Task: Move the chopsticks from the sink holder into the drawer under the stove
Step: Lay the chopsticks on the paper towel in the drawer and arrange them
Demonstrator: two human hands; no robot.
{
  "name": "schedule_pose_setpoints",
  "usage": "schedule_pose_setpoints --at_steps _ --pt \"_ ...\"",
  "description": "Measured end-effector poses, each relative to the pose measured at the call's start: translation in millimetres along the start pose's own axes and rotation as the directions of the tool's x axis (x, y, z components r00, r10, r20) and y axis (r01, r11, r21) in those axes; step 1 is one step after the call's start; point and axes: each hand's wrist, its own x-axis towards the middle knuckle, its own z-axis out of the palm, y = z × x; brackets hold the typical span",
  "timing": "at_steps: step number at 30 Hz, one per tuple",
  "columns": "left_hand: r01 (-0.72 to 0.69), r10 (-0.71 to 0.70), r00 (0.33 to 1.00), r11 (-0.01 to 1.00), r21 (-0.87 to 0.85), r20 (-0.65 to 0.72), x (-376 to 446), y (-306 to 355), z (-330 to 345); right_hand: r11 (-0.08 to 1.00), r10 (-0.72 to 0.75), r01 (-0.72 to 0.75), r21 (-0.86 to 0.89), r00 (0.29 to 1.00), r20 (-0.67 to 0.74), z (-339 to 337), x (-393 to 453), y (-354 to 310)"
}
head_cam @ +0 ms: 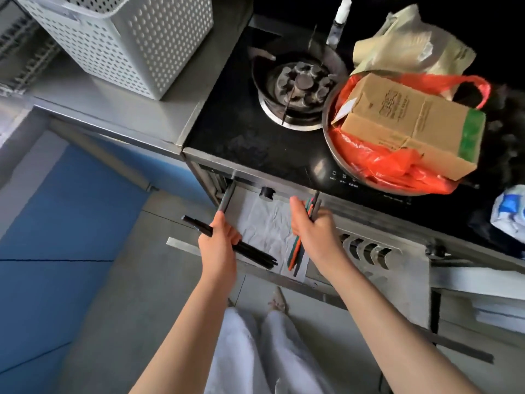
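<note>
The drawer [181,243] under the stove [241,137] stands pulled out, lined with crumpled white paper [267,223]. My left hand [220,237] is shut on a bundle of black chopsticks [255,254] held across the drawer's left part. My right hand [315,226] is shut on a bundle of coloured chopsticks [295,251], orange, green and dark, whose lower ends reach down over the paper. The sink holder is out of view.
A gas burner [295,89] sits on the black stove top. Right of it a metal basin [397,189] holds an orange bag and a cardboard box [412,120]. A white perforated basket [119,38] stands on the counter at the left. My legs are below the drawer.
</note>
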Motion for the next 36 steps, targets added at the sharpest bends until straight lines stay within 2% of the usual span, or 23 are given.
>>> schedule_pose_setpoints --at_steps 6,12,18,26,29,33,36 --pt "0.064 -0.079 0.991 0.989 -0.131 -0.112 30 -29 6 0.987 0.075 -0.045 -0.157 0.978 0.195 14 36 13" --pt "0.199 -0.232 0.961 0.957 -0.212 -0.148 83 -76 -6 0.928 0.084 0.034 -0.37 0.951 0.297 38 72 63" --pt "0.337 -0.395 0.897 0.901 -0.273 -0.196 131 -119 -15 0.851 0.133 0.058 -0.522 0.938 0.321 60 105 114" --pt "0.475 -0.553 0.821 0.8 -0.365 -0.142 168 -156 -23 0.781 0.244 0.006 -0.625 0.918 0.314 83 143 166" --pt "0.564 -0.632 0.768 0.746 -0.353 -0.109 170 -165 -29 0.742 0.317 -0.022 -0.67 0.892 0.321 93 152 179" --pt "0.601 -0.676 0.714 0.725 -0.337 -0.181 171 -171 -30 0.729 0.356 -0.027 -0.684 0.868 0.345 105 157 195" --pt "0.621 -0.692 0.705 0.709 -0.335 -0.158 171 -171 -33 0.717 0.389 -0.037 -0.696 0.85 0.356 114 158 205"
